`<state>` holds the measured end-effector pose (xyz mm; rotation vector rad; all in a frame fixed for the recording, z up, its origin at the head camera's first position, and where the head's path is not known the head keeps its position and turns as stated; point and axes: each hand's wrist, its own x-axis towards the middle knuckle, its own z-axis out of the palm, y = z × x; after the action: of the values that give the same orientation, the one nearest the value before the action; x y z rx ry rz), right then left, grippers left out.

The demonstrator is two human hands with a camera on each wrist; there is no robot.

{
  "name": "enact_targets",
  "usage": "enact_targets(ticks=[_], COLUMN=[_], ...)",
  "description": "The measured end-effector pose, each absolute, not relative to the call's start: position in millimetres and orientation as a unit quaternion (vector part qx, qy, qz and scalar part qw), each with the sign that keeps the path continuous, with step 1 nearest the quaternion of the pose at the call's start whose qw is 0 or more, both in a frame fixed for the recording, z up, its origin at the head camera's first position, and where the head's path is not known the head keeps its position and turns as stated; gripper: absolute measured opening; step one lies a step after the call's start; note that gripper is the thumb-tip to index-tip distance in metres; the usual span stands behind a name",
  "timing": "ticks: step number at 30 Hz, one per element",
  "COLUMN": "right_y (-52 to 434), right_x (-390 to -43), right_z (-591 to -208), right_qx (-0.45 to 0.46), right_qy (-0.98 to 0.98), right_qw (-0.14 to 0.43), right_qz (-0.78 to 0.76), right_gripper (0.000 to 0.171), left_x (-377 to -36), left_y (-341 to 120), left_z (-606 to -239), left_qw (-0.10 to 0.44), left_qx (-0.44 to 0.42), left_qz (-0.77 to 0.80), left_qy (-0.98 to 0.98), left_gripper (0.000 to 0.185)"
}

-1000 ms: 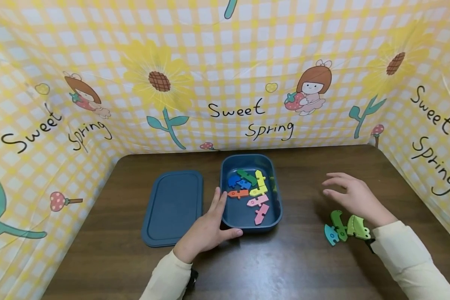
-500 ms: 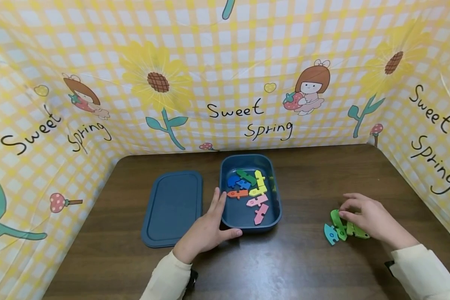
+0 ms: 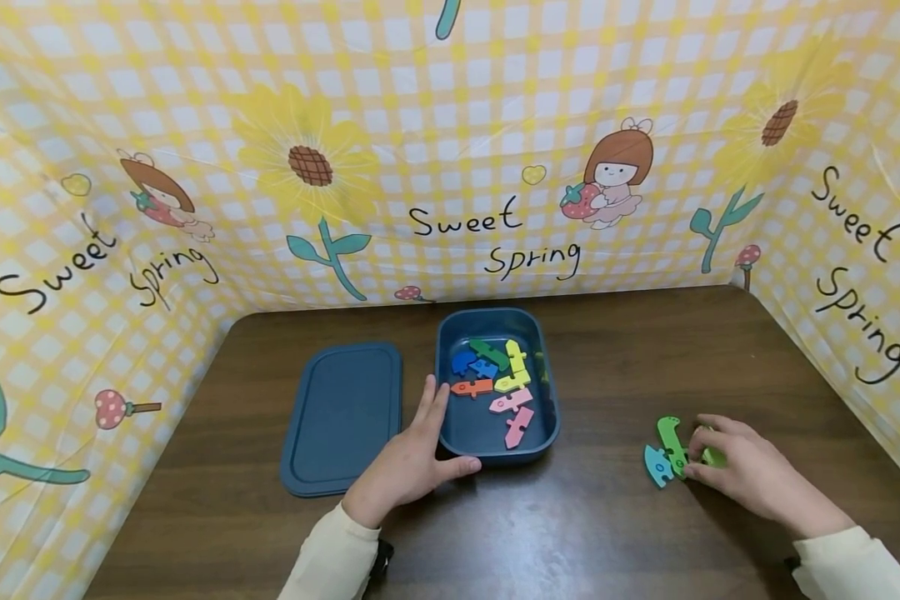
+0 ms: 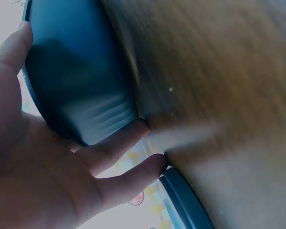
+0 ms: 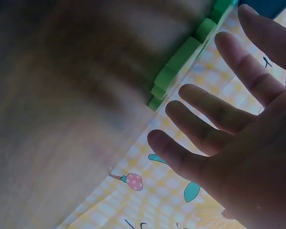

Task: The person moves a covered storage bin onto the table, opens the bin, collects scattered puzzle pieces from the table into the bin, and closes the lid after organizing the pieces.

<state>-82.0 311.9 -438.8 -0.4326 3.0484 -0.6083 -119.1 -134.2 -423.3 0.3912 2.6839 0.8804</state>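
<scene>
Right hand [image 3: 750, 475], fingers spread, now lowered onto light-green puzzle piece [image 3: 712, 456]; left hand [image 3: 408, 462], fingers straight, still steadies blue plastic box [image 3: 547, 392].

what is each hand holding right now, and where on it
Left hand holds the blue box by its near-left corner. Right hand touches the green pieces; no clear grip shows.

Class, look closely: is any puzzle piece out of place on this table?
Yes. Three pieces, a green piece, a teal piece and a light green piece, lie on the table by the right hand, outside the blue box holding the others.
</scene>
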Motion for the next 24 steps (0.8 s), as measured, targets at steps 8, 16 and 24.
enact_targets(ticks=[8, 16, 24], right_y=[309.7, 311.9, 306.5], right_x=[-79.6, -82.1, -90.2], right_z=[-440.0, -438.1, -439.4], right_qx=[-0.16, -0.175, -0.173], right_qy=[0.975, 0.973, 0.977], right_qw=[-0.029, -0.064, -0.053], right_qz=[-0.153, -0.139, -0.115], right_gripper=[0.026, 0.021, 0.014], left_x=[-119.6, -119.5, -118.9], left_y=[-134.3, -134.6, -134.6], left_z=[-423.1, -424.5, -422.8], left_qw=[0.141, 0.137, 0.137], left_qx=[0.141, 0.143, 0.143], left_qz=[0.304, 0.305, 0.304], left_qy=[0.932, 0.932, 0.932], left_gripper=[0.114, 0.114, 0.115])
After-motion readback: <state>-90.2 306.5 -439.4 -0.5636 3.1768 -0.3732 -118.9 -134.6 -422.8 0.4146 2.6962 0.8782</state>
